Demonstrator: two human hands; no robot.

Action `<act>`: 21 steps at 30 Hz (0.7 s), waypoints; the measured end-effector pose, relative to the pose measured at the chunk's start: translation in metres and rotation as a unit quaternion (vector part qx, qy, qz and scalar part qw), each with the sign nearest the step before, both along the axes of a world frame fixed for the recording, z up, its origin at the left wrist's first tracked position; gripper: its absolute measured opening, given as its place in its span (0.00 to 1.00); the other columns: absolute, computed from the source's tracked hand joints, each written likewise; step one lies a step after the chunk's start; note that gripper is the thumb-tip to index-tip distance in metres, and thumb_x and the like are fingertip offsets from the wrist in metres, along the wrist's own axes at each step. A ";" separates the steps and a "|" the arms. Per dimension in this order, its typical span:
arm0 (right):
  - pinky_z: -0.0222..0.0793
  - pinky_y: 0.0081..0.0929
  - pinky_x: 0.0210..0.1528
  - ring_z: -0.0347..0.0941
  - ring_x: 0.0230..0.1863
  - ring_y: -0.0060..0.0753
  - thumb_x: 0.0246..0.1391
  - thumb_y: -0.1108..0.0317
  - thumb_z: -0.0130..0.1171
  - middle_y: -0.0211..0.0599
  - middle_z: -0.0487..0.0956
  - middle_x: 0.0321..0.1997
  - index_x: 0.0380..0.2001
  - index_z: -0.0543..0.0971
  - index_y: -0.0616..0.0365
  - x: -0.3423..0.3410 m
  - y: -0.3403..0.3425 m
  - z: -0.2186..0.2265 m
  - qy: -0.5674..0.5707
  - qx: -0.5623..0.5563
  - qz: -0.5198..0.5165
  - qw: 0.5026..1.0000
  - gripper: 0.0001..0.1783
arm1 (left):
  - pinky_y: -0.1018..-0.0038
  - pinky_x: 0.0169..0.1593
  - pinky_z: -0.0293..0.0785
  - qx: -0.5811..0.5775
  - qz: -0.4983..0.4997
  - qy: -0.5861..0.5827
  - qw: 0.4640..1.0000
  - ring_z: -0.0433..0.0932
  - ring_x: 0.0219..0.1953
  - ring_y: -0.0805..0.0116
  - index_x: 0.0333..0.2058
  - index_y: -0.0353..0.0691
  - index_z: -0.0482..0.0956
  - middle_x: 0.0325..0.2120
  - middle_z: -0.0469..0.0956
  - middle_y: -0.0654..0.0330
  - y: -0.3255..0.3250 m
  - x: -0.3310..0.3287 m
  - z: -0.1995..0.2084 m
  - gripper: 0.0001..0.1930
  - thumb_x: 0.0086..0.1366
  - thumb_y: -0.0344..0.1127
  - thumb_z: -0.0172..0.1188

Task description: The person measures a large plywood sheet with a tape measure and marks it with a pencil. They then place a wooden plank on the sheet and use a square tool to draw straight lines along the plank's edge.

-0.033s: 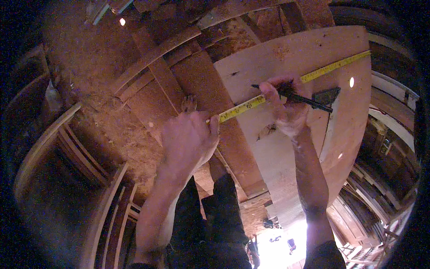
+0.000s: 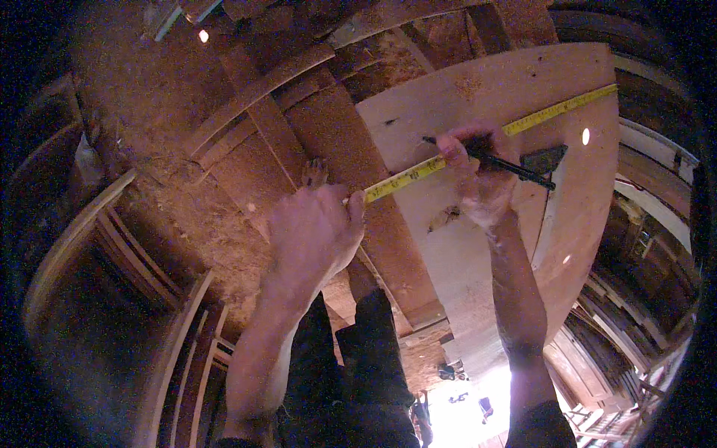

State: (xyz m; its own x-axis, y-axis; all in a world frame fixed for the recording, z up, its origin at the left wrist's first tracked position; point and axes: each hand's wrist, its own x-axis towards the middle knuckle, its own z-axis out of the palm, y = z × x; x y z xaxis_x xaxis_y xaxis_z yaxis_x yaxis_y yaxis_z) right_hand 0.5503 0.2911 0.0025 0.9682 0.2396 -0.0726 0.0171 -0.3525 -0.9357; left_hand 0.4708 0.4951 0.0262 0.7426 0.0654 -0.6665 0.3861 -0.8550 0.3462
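Observation:
A yellow tape measure (image 2: 538, 116) stretches diagonally across a pale plywood sheet (image 2: 485, 82), from its left edge up to its upper right corner. My left hand (image 2: 317, 231) is closed around the tape's near end at the sheet's left edge; the case is hidden in my fist. My right hand (image 2: 482, 179) grips a black pencil (image 2: 515, 170) and rests on the tape near the sheet's middle. The pencil tip points left, touching the sheet just beside the tape.
Wooden joists (image 2: 328, 142) and rough chipboard sheathing (image 2: 149, 112) surround the sheet. Curved-looking framing studs (image 2: 82, 231) stand at left. A dark notch (image 2: 549, 157) is cut in the plywood by my right hand. Bright daylight (image 2: 470, 407) shows below, with stacked boards (image 2: 620, 328) at right.

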 end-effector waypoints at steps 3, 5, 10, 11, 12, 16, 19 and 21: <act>0.72 0.20 0.35 0.73 0.29 0.18 0.56 0.71 0.69 0.26 0.79 0.29 0.34 0.76 0.56 -0.004 -0.013 -0.013 -0.022 0.024 -0.064 0.997 0.10 | 0.51 0.35 0.79 -0.007 -0.012 0.039 0.999 0.83 0.28 0.47 0.28 0.41 0.86 0.24 0.82 0.46 0.000 0.002 -0.001 0.20 0.68 0.50 0.54; 0.72 0.20 0.34 0.73 0.29 0.19 0.55 0.70 0.69 0.26 0.79 0.29 0.34 0.76 0.55 -0.011 -0.038 -0.035 -0.040 0.035 -0.097 0.994 0.10 | 0.50 0.37 0.79 0.012 -0.022 0.061 0.998 0.83 0.30 0.46 0.30 0.43 0.86 0.25 0.82 0.46 -0.002 0.005 -0.001 0.20 0.69 0.50 0.52; 0.71 0.21 0.34 0.73 0.30 0.19 0.57 0.67 0.69 0.27 0.78 0.28 0.34 0.75 0.55 -0.033 -0.049 -0.041 -0.036 -0.047 -0.122 0.991 0.10 | 0.51 0.39 0.77 -0.028 0.042 0.072 0.996 0.82 0.33 0.44 0.38 0.46 0.87 0.28 0.83 0.46 0.001 0.013 0.014 0.21 0.70 0.54 0.51; 0.71 0.21 0.33 0.73 0.29 0.19 0.57 0.66 0.69 0.27 0.78 0.27 0.34 0.75 0.55 -0.032 -0.050 -0.033 -0.029 -0.039 -0.097 0.994 0.11 | 0.51 0.40 0.77 -0.019 0.038 0.059 0.997 0.82 0.33 0.44 0.39 0.46 0.87 0.28 0.83 0.46 -0.003 0.011 0.008 0.21 0.70 0.55 0.51; 0.71 0.21 0.33 0.73 0.29 0.19 0.57 0.65 0.69 0.28 0.77 0.28 0.35 0.75 0.56 -0.034 -0.053 -0.024 -0.009 -0.041 -0.102 0.994 0.12 | 0.51 0.40 0.77 -0.007 0.029 0.048 0.998 0.82 0.33 0.43 0.39 0.46 0.86 0.28 0.83 0.46 -0.003 0.008 0.002 0.22 0.70 0.55 0.51; 0.70 0.22 0.33 0.72 0.30 0.19 0.58 0.63 0.69 0.29 0.77 0.29 0.35 0.75 0.58 -0.038 -0.060 -0.016 0.013 -0.034 -0.123 0.992 0.13 | 0.51 0.40 0.77 0.050 -0.013 -0.025 0.998 0.82 0.34 0.42 0.39 0.45 0.86 0.28 0.82 0.45 -0.003 0.000 -0.010 0.23 0.70 0.56 0.50; 0.71 0.23 0.34 0.72 0.31 0.19 0.59 0.64 0.68 0.30 0.77 0.31 0.36 0.75 0.58 -0.038 -0.054 -0.006 0.000 -0.044 -0.122 0.992 0.13 | 0.51 0.43 0.77 -0.013 0.007 0.045 0.999 0.82 0.37 0.42 0.40 0.44 0.86 0.30 0.82 0.44 0.001 0.011 -0.007 0.24 0.70 0.58 0.50; 0.71 0.23 0.35 0.73 0.32 0.20 0.58 0.64 0.68 0.31 0.78 0.32 0.36 0.75 0.58 -0.038 -0.049 0.000 0.011 -0.039 -0.120 0.992 0.13 | 0.50 0.44 0.77 0.008 -0.006 0.066 0.998 0.81 0.38 0.41 0.40 0.45 0.86 0.32 0.82 0.44 0.002 0.016 -0.004 0.25 0.71 0.58 0.49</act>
State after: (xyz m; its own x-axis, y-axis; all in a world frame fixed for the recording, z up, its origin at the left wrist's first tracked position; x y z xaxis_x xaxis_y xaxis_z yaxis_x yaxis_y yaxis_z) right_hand 0.5124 0.2423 0.0020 0.9945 -0.0042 -0.1044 -0.0967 -0.4161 -0.9042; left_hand 0.4864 0.4971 0.0218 0.6485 0.0692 -0.7581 0.4182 -0.8645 0.2788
